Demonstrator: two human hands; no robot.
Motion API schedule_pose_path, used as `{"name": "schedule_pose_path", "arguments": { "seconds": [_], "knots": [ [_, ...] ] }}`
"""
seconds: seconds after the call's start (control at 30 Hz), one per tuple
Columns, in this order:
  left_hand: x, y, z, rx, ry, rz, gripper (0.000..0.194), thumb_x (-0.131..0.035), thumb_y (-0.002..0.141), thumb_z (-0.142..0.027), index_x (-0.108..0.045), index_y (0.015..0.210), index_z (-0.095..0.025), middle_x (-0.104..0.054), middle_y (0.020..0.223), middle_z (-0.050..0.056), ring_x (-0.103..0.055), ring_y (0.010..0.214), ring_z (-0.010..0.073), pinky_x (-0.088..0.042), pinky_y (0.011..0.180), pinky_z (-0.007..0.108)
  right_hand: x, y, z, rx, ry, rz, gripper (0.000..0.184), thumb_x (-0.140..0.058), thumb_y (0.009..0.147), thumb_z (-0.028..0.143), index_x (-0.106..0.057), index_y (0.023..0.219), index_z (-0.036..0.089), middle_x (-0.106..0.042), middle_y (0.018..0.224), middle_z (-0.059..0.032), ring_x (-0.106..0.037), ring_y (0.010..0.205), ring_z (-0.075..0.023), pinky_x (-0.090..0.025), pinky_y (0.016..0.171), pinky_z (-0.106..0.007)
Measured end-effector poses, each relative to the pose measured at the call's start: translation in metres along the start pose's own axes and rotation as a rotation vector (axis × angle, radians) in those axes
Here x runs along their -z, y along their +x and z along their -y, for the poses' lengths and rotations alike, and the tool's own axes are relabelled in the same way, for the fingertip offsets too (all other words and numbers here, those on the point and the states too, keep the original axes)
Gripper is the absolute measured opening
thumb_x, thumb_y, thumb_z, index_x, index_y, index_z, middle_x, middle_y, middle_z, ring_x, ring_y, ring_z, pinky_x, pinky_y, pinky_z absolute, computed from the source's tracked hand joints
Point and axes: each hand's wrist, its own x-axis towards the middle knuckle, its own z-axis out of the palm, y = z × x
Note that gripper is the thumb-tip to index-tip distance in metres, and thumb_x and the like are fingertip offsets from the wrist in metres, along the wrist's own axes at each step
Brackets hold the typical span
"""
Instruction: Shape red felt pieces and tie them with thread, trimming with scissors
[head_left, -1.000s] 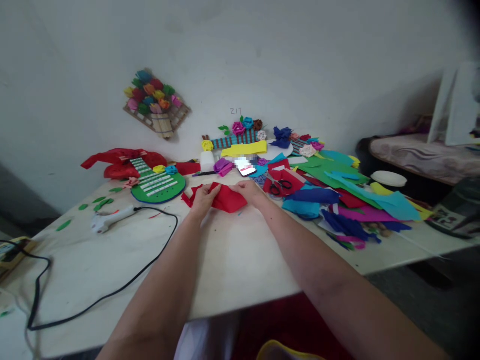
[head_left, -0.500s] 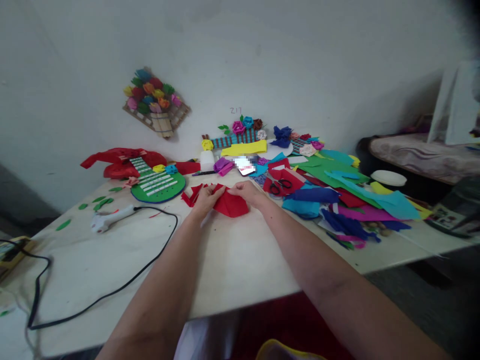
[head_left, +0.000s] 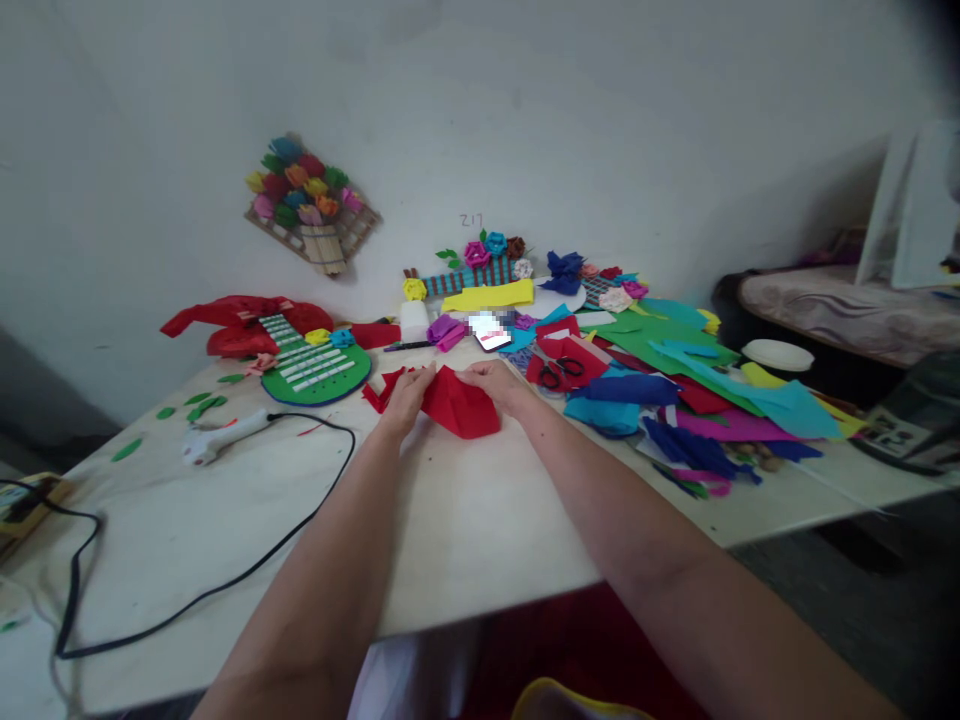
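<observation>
Between my hands is a piece of red crepe paper, creased and raised off the table in its middle. My left hand pinches its left edge between thumb and fingers. At the upper right edge, my right hand is closed on the same sheet. Folded red paper scraps lie just left of my left hand, partly hidden by it. Black-handled scissors rest on red paper to the right of my right hand. A phone with a bright screen lies beyond both hands.
A white glue gun with a long black cord occupies the left side. Behind it stands a green guitar-shaped craft. Coloured paper sheets pile up on the right. A dark, clear-walled container stands at the right edge.
My hands have moved slightly apart, the left one shifting left. The red paper between them has spread wider and now peaks in the middle.
</observation>
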Motion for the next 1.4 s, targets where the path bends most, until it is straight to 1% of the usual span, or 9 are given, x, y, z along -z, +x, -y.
{"name": "schedule_pose_path", "arguments": {
  "seconds": [0.1,0.2,0.27,0.5,0.67,0.83,1.13,1.27,1.4],
  "knots": [
    [0.003,0.002,0.002,0.000,-0.048,0.112,0.037,-0.062,0.065,-0.052,-0.065,0.067,-0.015,-0.062,0.059,0.003,-0.056,0.059,0.0156,-0.042,0.057,0.025,0.001,-0.001,0.001,-0.019,0.028,-0.001,0.019,-0.070,0.057,0.032,-0.063,0.061,0.015,-0.064,0.059,-0.0008,-0.058,0.060,-0.0135,-0.045,0.061,-0.026],
    [0.004,0.002,0.002,0.004,-0.086,0.178,0.036,-0.066,0.062,-0.051,-0.067,0.069,-0.015,-0.063,0.060,0.004,-0.057,0.060,0.0161,-0.043,0.058,0.026,0.002,0.000,0.000,-0.022,0.030,-0.012,0.018,-0.071,0.057,0.030,-0.065,0.064,0.015,-0.065,0.061,-0.0013,-0.059,0.062,-0.0142,-0.046,0.064,-0.027],
    [0.003,0.002,0.002,0.000,-0.089,0.194,0.036,-0.067,0.061,-0.050,-0.067,0.068,-0.015,-0.063,0.060,0.003,-0.057,0.059,0.0152,-0.043,0.058,0.026,0.002,0.002,-0.002,-0.019,0.020,-0.019,0.018,-0.071,0.057,0.030,-0.066,0.065,0.015,-0.066,0.062,-0.0018,-0.060,0.062,-0.0148,-0.046,0.065,-0.028],
    [0.003,0.001,0.002,-0.020,-0.034,0.210,0.035,-0.066,0.064,-0.048,-0.067,0.068,-0.013,-0.063,0.061,0.003,-0.054,0.057,0.0122,-0.042,0.058,0.023,0.003,0.007,-0.007,0.014,-0.012,-0.037,0.020,-0.072,0.054,0.029,-0.067,0.066,0.015,-0.065,0.063,-0.0008,-0.059,0.063,-0.0140,-0.046,0.068,-0.029],
    [0.003,0.001,0.001,-0.014,-0.014,0.210,0.033,-0.066,0.065,-0.046,-0.065,0.064,-0.013,-0.062,0.058,0.001,-0.052,0.057,0.0108,-0.041,0.058,0.022,0.004,0.008,-0.008,0.046,-0.009,-0.015,0.022,-0.072,0.054,0.032,-0.067,0.069,0.016,-0.066,0.065,-0.0002,-0.059,0.065,-0.0141,-0.046,0.070,-0.030],
    [0.003,0.001,0.001,-0.015,0.006,0.209,0.031,-0.067,0.065,-0.044,-0.063,0.060,-0.014,-0.060,0.056,0.000,-0.049,0.054,0.0089,-0.039,0.054,0.020,0.003,0.008,-0.008,0.075,-0.051,-0.035,0.018,-0.070,0.055,0.031,-0.067,0.066,0.016,-0.065,0.064,0.0001,-0.058,0.064,-0.0137,-0.045,0.068,-0.028],
    [0.006,0.005,0.007,-0.039,0.060,0.163,0.032,-0.067,0.064,-0.045,-0.064,0.060,-0.013,-0.058,0.056,0.000,-0.046,0.052,0.0080,-0.035,0.050,0.020,0.003,0.007,-0.008,0.098,-0.078,-0.060,0.017,-0.069,0.055,0.028,-0.068,0.066,0.015,-0.065,0.064,-0.0001,-0.057,0.062,-0.0127,-0.045,0.065,-0.027],
    [0.005,0.004,0.006,-0.046,0.089,0.158,0.032,-0.066,0.065,-0.044,-0.064,0.060,-0.013,-0.058,0.056,0.000,-0.046,0.052,0.0084,-0.035,0.051,0.020,0.003,0.009,-0.009,0.118,-0.082,-0.084,0.017,-0.070,0.054,0.028,-0.068,0.066,0.015,-0.066,0.065,-0.0007,-0.058,0.064,-0.0133,-0.045,0.067,-0.028],
    [0.004,0.003,0.004,-0.056,0.100,0.121,0.032,-0.067,0.063,-0.045,-0.064,0.059,-0.013,-0.059,0.058,0.001,-0.047,0.054,0.0092,-0.036,0.052,0.021,0.001,0.007,-0.008,0.128,-0.101,-0.106,0.017,-0.069,0.054,0.028,-0.069,0.066,0.016,-0.066,0.066,-0.0013,-0.059,0.067,-0.0143,-0.046,0.069,-0.029]
  ]
}}
